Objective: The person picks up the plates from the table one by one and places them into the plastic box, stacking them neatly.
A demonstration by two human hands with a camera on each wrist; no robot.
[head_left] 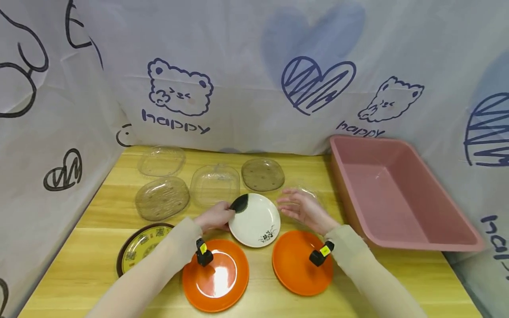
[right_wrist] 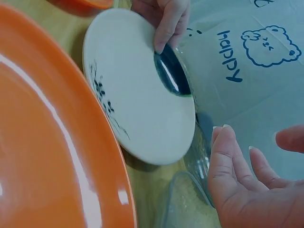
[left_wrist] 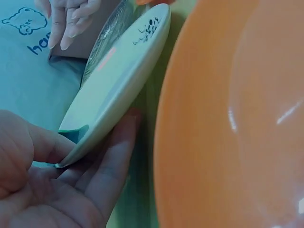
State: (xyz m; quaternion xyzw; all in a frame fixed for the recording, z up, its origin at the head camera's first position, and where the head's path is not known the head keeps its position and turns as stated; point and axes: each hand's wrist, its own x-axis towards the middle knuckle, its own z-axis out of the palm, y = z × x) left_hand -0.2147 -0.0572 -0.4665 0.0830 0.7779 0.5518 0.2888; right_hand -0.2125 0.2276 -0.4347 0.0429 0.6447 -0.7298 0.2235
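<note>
Left grip [head_left: 215,216], white plate [head_left: 256,222], pinched at rim

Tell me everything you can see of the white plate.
The white plate is round, shallow and smooth, ceramic-looking, with a dark green-black patch at its rim and a dark floral sprig roughly opposite. It faces up, beyond two orange plates. The left hand pinches its rim at the patch, thumb on top, fingers underneath; the right hand is near but apart. Whether it touches the table is unclear.
</note>
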